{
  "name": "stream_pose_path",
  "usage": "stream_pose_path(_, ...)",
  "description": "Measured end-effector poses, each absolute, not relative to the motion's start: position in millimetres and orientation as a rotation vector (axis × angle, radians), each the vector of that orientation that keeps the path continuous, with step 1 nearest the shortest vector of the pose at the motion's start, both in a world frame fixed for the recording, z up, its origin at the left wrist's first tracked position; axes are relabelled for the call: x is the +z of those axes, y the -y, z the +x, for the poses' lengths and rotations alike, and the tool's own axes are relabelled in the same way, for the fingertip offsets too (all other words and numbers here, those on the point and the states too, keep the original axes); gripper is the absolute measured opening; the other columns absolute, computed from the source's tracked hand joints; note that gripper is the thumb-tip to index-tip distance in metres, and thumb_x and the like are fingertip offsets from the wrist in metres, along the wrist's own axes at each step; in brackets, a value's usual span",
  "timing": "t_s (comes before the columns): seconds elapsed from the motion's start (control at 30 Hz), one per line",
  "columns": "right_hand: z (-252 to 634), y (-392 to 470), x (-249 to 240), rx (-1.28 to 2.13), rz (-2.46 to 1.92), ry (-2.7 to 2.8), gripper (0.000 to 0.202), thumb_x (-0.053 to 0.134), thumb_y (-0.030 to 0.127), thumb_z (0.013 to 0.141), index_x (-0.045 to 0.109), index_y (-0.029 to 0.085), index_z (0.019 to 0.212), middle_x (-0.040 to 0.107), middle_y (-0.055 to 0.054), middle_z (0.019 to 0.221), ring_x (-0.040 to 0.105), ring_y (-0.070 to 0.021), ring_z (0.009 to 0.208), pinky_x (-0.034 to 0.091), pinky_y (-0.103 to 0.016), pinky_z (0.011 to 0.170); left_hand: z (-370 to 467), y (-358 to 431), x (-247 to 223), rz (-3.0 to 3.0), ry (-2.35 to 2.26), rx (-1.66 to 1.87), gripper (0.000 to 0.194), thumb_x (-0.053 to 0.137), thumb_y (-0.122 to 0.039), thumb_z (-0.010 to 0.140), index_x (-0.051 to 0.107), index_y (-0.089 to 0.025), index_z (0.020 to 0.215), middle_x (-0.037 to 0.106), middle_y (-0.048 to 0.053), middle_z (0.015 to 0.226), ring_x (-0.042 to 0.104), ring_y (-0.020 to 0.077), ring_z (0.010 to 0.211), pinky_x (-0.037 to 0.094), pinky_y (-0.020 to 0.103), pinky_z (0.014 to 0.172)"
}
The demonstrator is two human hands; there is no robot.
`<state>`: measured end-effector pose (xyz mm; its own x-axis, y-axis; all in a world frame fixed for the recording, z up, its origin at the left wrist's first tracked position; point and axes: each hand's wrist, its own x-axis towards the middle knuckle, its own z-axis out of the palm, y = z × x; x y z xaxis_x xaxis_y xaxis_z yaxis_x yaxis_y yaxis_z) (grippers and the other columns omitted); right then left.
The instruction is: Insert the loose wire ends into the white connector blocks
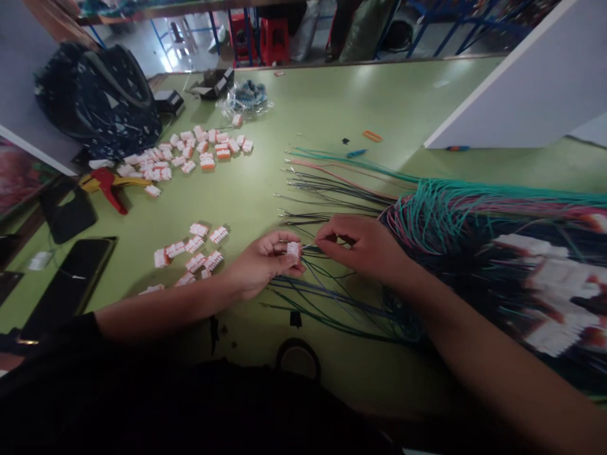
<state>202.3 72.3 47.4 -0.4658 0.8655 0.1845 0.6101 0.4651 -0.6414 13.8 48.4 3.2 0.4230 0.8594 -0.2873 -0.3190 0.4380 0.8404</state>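
My left hand [265,262] grips a small white and orange connector housing [293,253] between thumb and fingers. Just to its right, my right hand [353,243] is pinched on a thin wire [310,246] whose end reaches the housing; how deep it sits I cannot tell. Rows of loose wires with metal-tipped ends lie around both hands, dark wires [332,189] behind and green wires [322,314] in front. To the left of my left hand lie several more connector housings [195,244].
A large wire bundle [446,208] with white connectors [554,284] covers the right side. At the left are a pile of housings [156,161], a red and yellow tool [111,184], a phone [69,291] and a dark bag [99,95]. A tape roll [298,358] lies near my body.
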Motion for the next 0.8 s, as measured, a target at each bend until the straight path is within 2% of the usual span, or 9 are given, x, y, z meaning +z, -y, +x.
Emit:
stream_pose_path(0.17, 198.4, -69.0, 46.0, 0.565, -1.389, 2.245, 0.011, 0.052, 0.023, 0.07, 0.061, 0.019, 0.064, 0.06, 0.001, 0.062, 0.051, -0.0107, 0.058, 0.034, -0.024, 0.058, 13.8, -48.7, 4.3, 0.778, -0.818, 0.833, 0.028, 0.071, -0.011, 0.069, 0.053, -0.015, 0.09, 0.06, -0.003, 0.07, 0.061, 0.008, 0.062, 0.053, 0.025, 0.065)
stream_pose_path(0.8, 192.5, -66.6, 45.0, 0.455, -1.599, 2.263, 0.016, 0.049, 0.027, 0.071, 0.059, 0.018, 0.061, 0.059, 0.0, 0.06, 0.049, -0.0113, 0.057, 0.027, -0.025, 0.054, 13.2, -48.3, 1.8, 0.784, -0.826, 0.821, 0.028, 0.07, -0.012, 0.069, 0.054, -0.015, 0.091, 0.062, -0.002, 0.072, 0.062, 0.0091, 0.062, 0.053, 0.025, 0.066)
